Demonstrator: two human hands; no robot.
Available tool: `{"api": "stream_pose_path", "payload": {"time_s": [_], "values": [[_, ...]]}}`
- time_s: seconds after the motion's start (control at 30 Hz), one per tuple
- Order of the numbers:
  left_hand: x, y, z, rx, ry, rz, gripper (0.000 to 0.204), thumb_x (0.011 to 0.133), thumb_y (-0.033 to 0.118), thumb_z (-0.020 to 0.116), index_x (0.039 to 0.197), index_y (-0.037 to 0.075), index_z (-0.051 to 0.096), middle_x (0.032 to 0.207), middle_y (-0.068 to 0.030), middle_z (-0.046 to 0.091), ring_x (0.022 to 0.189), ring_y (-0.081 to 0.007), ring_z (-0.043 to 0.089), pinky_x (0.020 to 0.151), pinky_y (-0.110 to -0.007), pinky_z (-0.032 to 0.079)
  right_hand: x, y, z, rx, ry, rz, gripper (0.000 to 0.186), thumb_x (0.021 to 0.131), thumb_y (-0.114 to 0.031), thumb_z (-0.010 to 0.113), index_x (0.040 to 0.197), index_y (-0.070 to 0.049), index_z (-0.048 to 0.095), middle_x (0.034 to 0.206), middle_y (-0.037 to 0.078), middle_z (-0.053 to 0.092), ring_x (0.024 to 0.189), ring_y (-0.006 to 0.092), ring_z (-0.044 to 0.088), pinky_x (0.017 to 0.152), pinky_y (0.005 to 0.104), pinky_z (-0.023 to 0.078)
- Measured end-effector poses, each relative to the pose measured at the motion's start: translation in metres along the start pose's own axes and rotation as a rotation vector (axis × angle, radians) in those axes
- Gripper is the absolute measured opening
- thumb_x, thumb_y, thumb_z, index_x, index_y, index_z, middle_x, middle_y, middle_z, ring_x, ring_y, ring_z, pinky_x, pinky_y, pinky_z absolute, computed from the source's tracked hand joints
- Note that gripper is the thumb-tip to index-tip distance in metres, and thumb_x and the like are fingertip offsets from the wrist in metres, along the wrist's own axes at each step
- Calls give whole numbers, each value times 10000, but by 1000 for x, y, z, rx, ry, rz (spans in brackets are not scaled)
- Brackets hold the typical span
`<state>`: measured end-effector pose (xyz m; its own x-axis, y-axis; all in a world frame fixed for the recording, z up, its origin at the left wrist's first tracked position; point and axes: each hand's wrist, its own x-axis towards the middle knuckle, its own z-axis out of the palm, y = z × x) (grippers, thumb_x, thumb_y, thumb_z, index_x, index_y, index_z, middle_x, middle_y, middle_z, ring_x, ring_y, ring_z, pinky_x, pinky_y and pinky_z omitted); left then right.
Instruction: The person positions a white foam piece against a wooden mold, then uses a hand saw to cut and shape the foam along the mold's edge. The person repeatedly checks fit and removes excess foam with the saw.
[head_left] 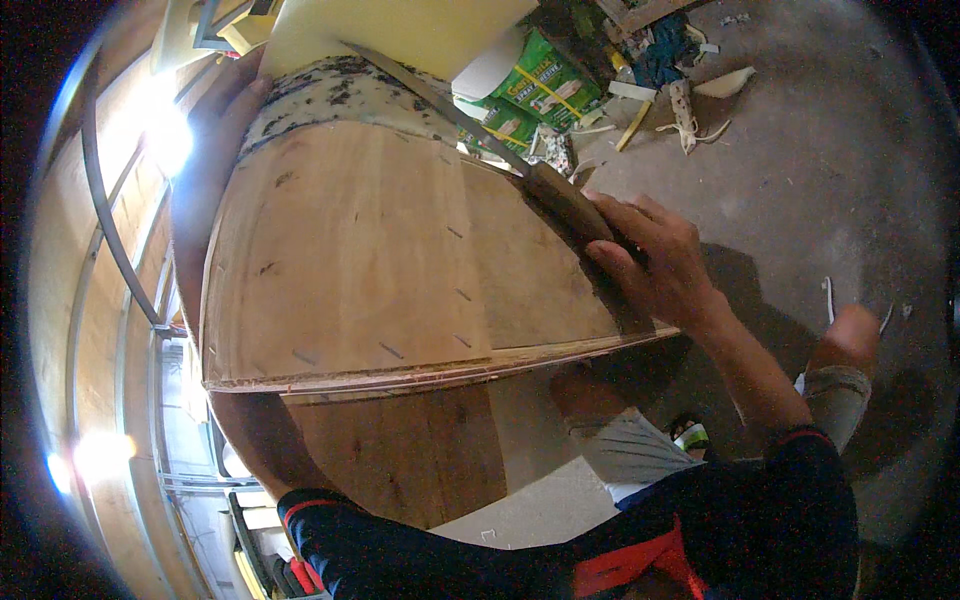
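Head view: the right hand point(655, 265) is clenched around the wooden handle of a long thin metal blade point(440, 105), laid along the right edge of a large curved plywood panel point(370, 260). The left hand point(225, 120) presses the panel's far left edge; its grip is partly hidden. Pale yellow foam point(390, 30) sits beyond, green printed bags point(535, 90) and wood offcuts point(690, 110) behind. Bare concrete floor point(830, 180) lies open to the right.

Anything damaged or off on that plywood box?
Yes. The far end of the plywood panel has a pale patch flecked with black, like peeling paint or mould. The left hand rests beside it. The right hand holds a saw at the panel's right edge. Scraps litter the floor.
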<state>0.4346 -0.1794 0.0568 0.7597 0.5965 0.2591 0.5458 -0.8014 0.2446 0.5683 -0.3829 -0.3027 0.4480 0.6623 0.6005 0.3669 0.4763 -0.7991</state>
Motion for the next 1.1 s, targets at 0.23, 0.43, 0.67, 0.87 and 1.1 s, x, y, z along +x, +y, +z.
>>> {"api": "stream_pose_path", "payload": {"time_s": [0.23,0.43,0.67,0.87,1.1], "values": [[7,1,-2,6,-3,21,467,994,225,610,1404,11,554,1320,-120,630,1191,-170,593,1044,-305,448,21,-1,8,-20,83,-64,445,882,-201,730,1275,-16,632,931,190,659,786,332,659,702,398,528],[14,10,-8,25,-17,47,469,992,227,616,1404,10,555,1331,-121,624,1204,-172,588,1054,-308,445,15,1,11,-42,70,-4,455,911,-332,700,1258,-47,628,972,193,669,842,386,681,721,442,553],[9,24,-15,31,-71,99,476,989,237,633,1401,9,558,1351,-115,613,1225,-176,579,1070,-314,438,-10,7,0,-6,67,-34,445,925,-343,676,1240,-32,629,953,200,671,845,395,678,717,444,549],[48,101,-7,474,-171,476,536,956,256,679,1427,50,527,1320,-82,601,1214,-172,570,1000,-337,453,10,3,2,-7,74,-88,432,956,-387,625,1227,-51,630,961,204,670,857,408,671,723,464,542],[62,70,0,535,-90,174,718,922,389,706,1473,0,462,1527,-178,457,1421,-255,424,1190,-369,285,0,-2,0,-43,48,7,417,958,-401,628,1231,-87,631,938,189,663,855,405,670,724,467,544]]}}
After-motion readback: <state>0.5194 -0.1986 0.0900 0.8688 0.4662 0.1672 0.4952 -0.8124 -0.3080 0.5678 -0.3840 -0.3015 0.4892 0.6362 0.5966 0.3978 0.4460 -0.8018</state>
